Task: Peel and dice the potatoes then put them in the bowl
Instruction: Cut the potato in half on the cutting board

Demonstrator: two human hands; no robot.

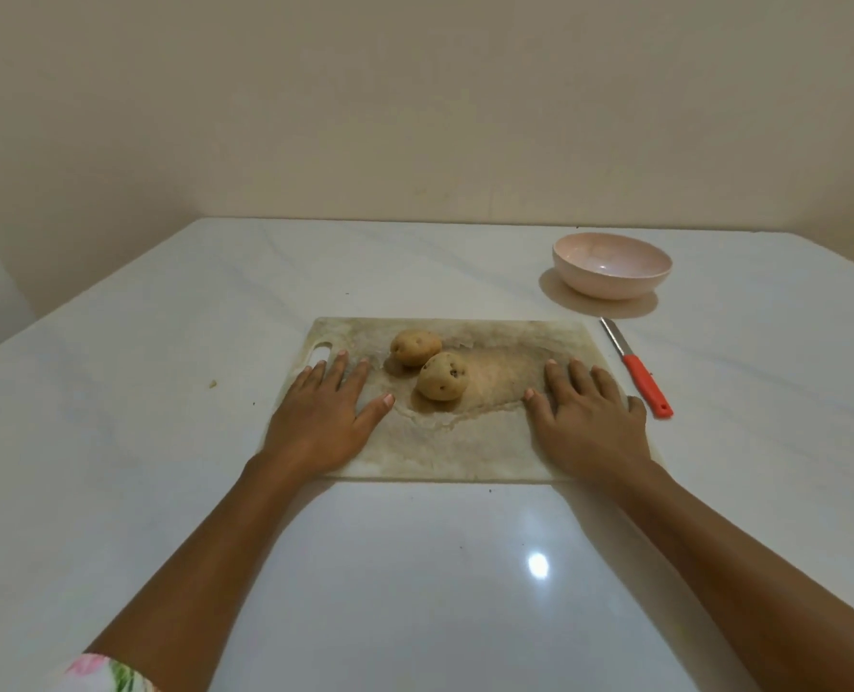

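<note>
Both forearms stretch forward, palms down. The left hand and right hand lie flat on the stained cutting board, fingers straight, grasping nothing. The far potato and near potato sit between them, the pink bowl at 1 o'clock of the board, the red-handled knife at 3 o'clock.

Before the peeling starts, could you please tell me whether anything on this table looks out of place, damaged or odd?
Only the pale rectangular plastic cutting board: its surface is heavily stained brown around the two unpeeled brown potatoes. A small crumb lies on the white table to its left. Nothing looks spilled or askew.
</note>
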